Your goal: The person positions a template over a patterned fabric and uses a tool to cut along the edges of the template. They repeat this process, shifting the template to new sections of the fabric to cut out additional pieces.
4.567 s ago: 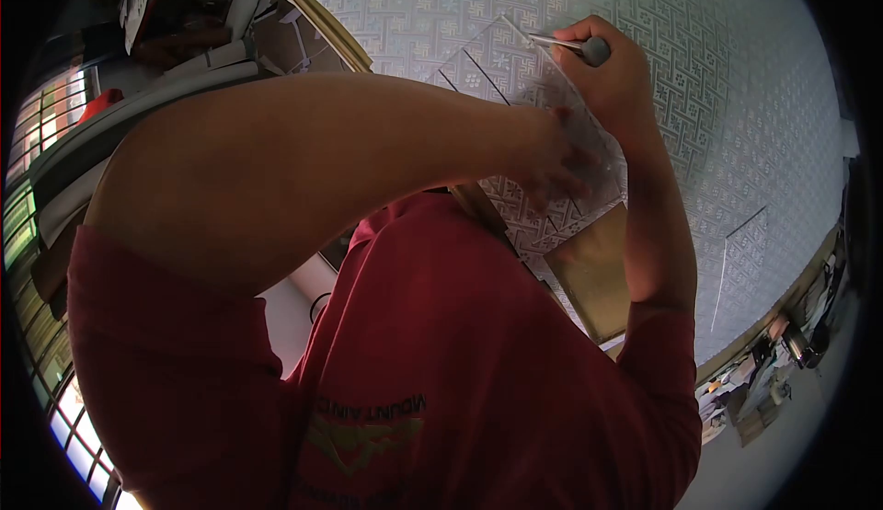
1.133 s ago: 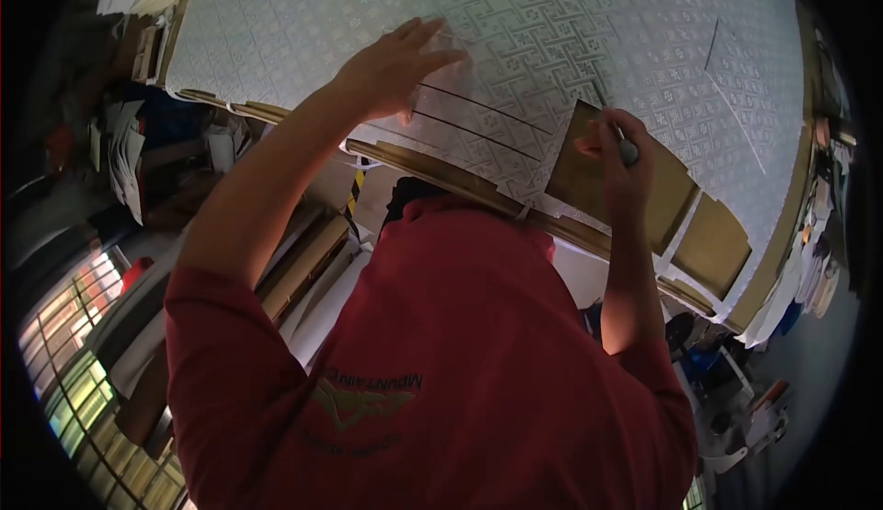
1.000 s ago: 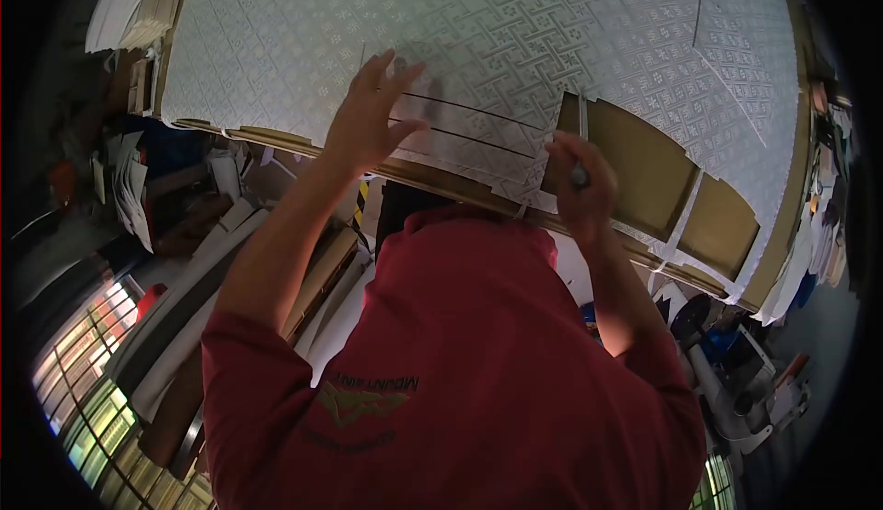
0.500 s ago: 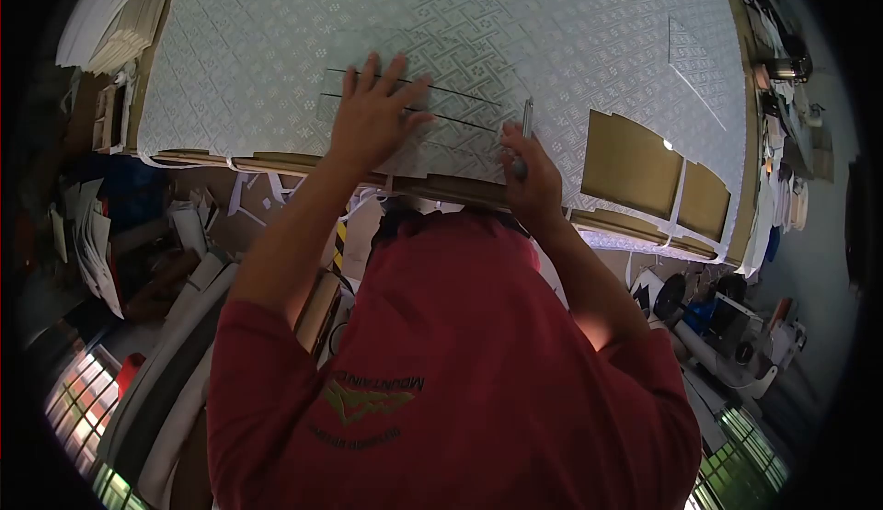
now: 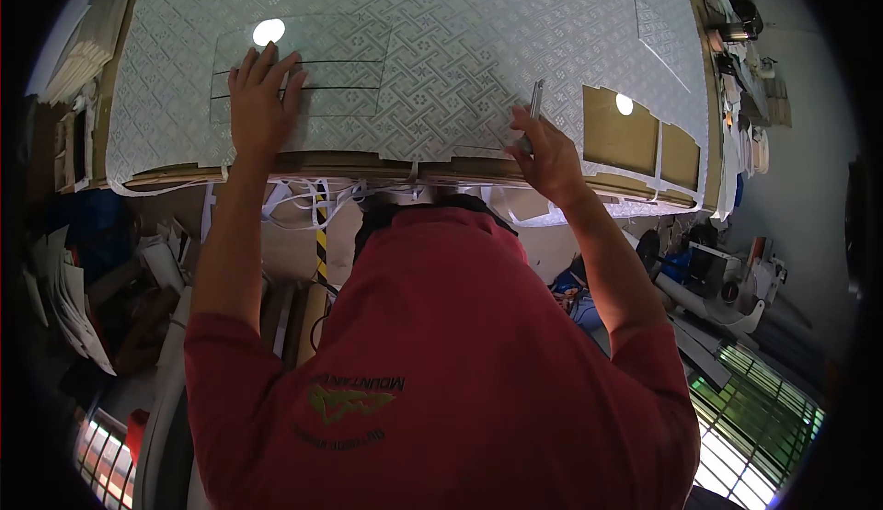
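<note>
My left hand [image 5: 259, 110] lies with its fingers spread on a clear rectangular template [image 5: 342, 102] marked with two long dark lines. The template rests on pale patterned sheet material [image 5: 441, 41] that covers the table. My right hand [image 5: 552, 156] is wrapped around a utility knife [image 5: 537, 98], its metallic tip pointing away from me. The knife is near the front edge of the sheet, to the right of the template and apart from it. Part of its handle is hidden by my fingers.
At the right, cut-outs in the sheet bare the brown board [image 5: 616, 133]. White strips [image 5: 303, 199] hang along the table's front edge. Stacked sheets [image 5: 92, 41] stand at the far left, and assorted tools [image 5: 736, 32] line the right side.
My left hand and the clear template have moved left across the sheet, away from the knife. My right hand still holds the knife near the front edge. The view has shifted somewhat.
</note>
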Tool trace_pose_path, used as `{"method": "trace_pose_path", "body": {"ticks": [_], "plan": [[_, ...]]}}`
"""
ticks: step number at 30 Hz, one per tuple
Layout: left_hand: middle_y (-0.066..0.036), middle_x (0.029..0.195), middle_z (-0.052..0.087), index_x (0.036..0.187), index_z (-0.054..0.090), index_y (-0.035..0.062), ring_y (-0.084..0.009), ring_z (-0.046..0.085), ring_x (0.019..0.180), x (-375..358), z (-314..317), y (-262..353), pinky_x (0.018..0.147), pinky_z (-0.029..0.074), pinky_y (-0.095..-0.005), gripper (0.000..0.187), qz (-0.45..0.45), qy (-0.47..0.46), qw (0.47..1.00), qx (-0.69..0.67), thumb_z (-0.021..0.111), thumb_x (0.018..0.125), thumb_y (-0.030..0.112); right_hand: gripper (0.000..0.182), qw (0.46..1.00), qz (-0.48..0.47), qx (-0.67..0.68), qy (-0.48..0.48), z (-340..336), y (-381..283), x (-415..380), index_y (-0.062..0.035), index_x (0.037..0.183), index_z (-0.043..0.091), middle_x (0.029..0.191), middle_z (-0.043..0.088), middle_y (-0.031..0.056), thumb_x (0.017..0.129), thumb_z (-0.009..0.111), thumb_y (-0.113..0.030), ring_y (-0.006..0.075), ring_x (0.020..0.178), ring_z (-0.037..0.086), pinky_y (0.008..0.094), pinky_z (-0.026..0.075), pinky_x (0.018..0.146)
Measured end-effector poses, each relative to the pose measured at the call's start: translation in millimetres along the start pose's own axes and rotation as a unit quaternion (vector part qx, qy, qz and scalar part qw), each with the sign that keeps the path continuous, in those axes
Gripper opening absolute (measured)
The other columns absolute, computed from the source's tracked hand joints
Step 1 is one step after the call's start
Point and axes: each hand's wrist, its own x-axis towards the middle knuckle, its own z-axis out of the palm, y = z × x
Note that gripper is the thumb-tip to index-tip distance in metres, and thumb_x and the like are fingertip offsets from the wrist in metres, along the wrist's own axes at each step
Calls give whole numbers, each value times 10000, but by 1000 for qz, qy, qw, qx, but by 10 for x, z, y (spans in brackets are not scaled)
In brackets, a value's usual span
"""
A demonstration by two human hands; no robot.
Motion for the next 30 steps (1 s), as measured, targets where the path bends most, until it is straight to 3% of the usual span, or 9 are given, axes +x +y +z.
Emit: {"method": "trace_pose_path", "body": {"ticks": [7,9,11,13,17,21,22,24,30], "plan": [[-177,1437,612,1286,690,95,-422,519,1372,-62,-94,348,1166,357,-585,378,15,52,997,-57,771,934,206,403,990,-104,-67,-67,71,26,47,-84,1212,563,1231,662,217,842,724,-93,433,1135,641,515,563,938],[-193,1360,650,1268,690,67,-406,567,1314,-116,-89,727,1112,434,-540,377,5,56,988,-143,786,914,152,406,980,-178,-80,-21,40,-12,43,-84,1194,534,1382,630,215,831,690,9,425,1192,645,502,566,949],[-181,1234,709,1205,708,40,-354,678,1143,-76,-203,1232,976,539,-450,303,-21,9,970,-241,774,917,104,415,985,-158,-72,7,-7,77,28,-77,1226,558,1323,674,205,839,673,17,422,1136,681,505,581,938],[-153,1064,748,1128,731,20,-288,732,929,31,-412,1836,830,577,-370,219,-54,-51,907,-415,759,914,59,289,1000,28,12,6,-167,104,10,-114,1176,601,1056,717,184,893,638,-74,412,970,707,495,577,793],[-93,892,719,1034,742,-6,-180,674,785,520,-1284,2791,698,514,-290,115,82,-178,801,-566,730,922,19,411,995,-8,100,-5,-721,-52,68,-83,1205,645,1081,748,171,814,746,-3,389,956,743,445,606,796],[-68,876,742,1041,762,22,-155,655,686,920,-1862,3343,616,513,-280,180,148,-284,589,-742,792,876,88,360,995,-53,76,45,-1054,236,166,-125,1128,638,896,710,147,799,691,8,385,816,710,489,557,695],[-68,876,742,1041,762,22,-155,655,686,993,-1936,3469,616,513,-280,180,145,-284,595,-738,792,876,88,379,994,-55,39,89,-1206,376,180,-131,1127,640,886,708,143,790,683,36,378,806,711,485,557,685],[-78,860,727,1033,754,24,-149,620,649,1116,-1980,3697,584,495,-279,178,197,-358,436,-802,788,892,127,399,983,-53,-33,171,-1528,695,209,-137,1116,641,869,705,136,781,661,80,369,789,711,477,557,667],[-78,865,715,1029,749,17,-152,630,673,1038,-1904,4077,595,497,-283,171,197,-404,423,-787,777,906,133,334,917,-4,-230,325,-2210,2234,300,-121,1095,630,914,713,139,842,582,93,379,846,702,482,562,711]]}}
